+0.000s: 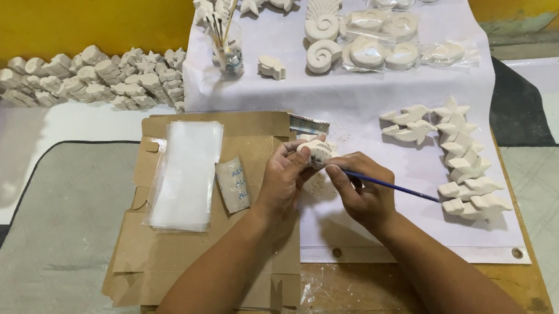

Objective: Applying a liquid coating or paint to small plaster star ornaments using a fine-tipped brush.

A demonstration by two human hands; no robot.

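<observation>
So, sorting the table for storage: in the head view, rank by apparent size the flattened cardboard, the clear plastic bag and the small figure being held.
1. Flattened cardboard
2. Clear plastic bag
3. Small figure held in the left hand

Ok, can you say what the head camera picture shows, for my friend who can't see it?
A person's left hand holds a small white plaster figure while the right hand works on it with a thin blue-handled brush. They work over flattened cardboard on a table, with rows of white plaster shapes and shells on white paper around them.

One head-worn camera looks steeply down, close over the table [362,295] ahead
</observation>
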